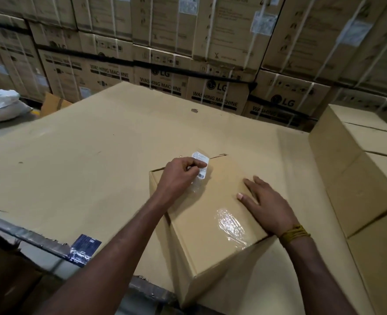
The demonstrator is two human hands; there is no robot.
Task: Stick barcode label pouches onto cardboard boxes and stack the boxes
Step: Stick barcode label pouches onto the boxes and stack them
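Note:
A plain cardboard box (213,214) lies in front of me on a large cardboard-covered work surface (92,160). My left hand (179,176) pinches a clear barcode label pouch (201,165) over the box's far left corner, its white printed label showing above my fingers. My right hand (267,203) rests flat on the right half of the box top, fingers straight. A shiny clear pouch (230,223) is stuck on the box top near its front edge.
A stack of plain cardboard boxes (356,169) stands at the right. Strapped washing machine cartons (165,64) form a wall behind the surface. A white sack (1,105) lies at the far left. Blue tape (84,248) marks the surface's torn near edge.

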